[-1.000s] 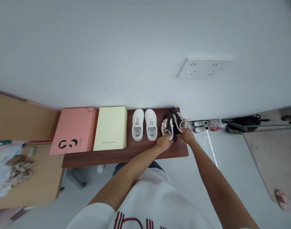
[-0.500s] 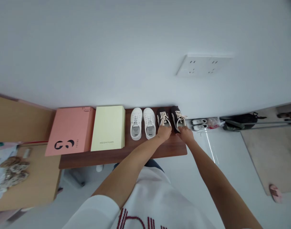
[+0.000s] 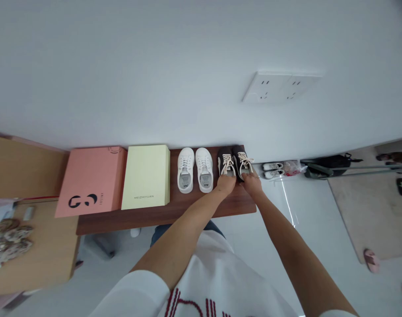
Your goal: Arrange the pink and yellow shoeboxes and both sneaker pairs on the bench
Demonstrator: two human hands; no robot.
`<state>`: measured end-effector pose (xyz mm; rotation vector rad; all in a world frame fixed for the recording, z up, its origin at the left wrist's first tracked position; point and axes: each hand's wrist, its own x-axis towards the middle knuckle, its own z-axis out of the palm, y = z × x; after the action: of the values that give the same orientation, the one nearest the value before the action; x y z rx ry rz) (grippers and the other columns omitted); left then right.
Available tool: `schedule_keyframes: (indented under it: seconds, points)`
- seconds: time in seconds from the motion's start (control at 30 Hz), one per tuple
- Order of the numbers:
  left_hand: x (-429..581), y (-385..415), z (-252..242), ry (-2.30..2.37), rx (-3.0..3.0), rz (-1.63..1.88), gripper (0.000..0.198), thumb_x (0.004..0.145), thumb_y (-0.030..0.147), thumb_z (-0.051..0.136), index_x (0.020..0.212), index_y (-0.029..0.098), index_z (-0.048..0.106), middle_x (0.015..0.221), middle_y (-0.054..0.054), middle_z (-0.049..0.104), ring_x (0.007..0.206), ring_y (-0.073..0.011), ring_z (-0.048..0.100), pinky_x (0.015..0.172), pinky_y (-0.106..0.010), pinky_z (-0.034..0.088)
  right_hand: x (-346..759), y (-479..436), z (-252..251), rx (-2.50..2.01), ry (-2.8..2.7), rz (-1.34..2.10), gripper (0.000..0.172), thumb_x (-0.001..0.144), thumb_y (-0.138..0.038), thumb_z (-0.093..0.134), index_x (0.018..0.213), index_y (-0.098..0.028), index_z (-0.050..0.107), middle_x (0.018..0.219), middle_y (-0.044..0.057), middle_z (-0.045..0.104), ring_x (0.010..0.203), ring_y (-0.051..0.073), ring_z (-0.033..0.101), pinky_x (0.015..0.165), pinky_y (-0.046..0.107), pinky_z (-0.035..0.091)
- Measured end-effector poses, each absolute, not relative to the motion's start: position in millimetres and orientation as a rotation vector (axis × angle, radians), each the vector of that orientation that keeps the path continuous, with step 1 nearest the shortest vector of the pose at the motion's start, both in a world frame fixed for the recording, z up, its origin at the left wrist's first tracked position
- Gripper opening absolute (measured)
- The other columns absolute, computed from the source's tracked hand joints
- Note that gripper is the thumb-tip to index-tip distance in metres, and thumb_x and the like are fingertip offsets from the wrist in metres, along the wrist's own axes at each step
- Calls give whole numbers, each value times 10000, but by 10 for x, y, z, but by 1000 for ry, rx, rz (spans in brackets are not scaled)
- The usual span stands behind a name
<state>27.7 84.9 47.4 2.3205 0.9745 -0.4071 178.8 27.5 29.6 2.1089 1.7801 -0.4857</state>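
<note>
A pair of dark sneakers with cream laces stands side by side, toes to the wall, at the right end of a dark wooden bench (image 3: 161, 213). My left hand (image 3: 226, 183) grips the heel of the left dark sneaker (image 3: 225, 162). My right hand (image 3: 252, 182) grips the heel of the right dark sneaker (image 3: 242, 160). Both hands are closed on the heels, and their fingertips are hidden. A pair of white sneakers (image 3: 194, 169) stands just left of the dark pair.
A pale yellow shoebox (image 3: 147, 177) and a pink shoebox (image 3: 90, 181) lie on the bench's left half. A light wooden table (image 3: 32, 251) with clutter sits at the far left. Small white shoes (image 3: 272, 170) and a black bag (image 3: 326, 167) lie on the floor by the wall; a slipper (image 3: 371, 260) lies at the right.
The dark sneakers were tilted and lifted above the bench; now they stand flat, side by side, pushed back against the wall, with both hands still on their heels.
</note>
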Motion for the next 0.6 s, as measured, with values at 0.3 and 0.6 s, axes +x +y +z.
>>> schedule_keyframes:
  seconds: [0.3,0.6]
  points:
    - [302,838,521,1018,2299,-363,279,947,201,612,1188,77,677,1062,-216,731,1113,-301,694,1017,-436,493,1724,223,340,2195,1745,-535,190,969,-264,593,1131,-185,652,1198,131,686,1156,272,598,875,339,461]
    - [180,932,686,1053,2320,-224,310,1025,243,431,1213,136,653,1097,-170,740,1079,-284,705,956,-413,512,1620,231,509,2334,1872,-398,304,1013,-263,414,1133,-172,678,1139,154,698,1099,281,576,924,356,398]
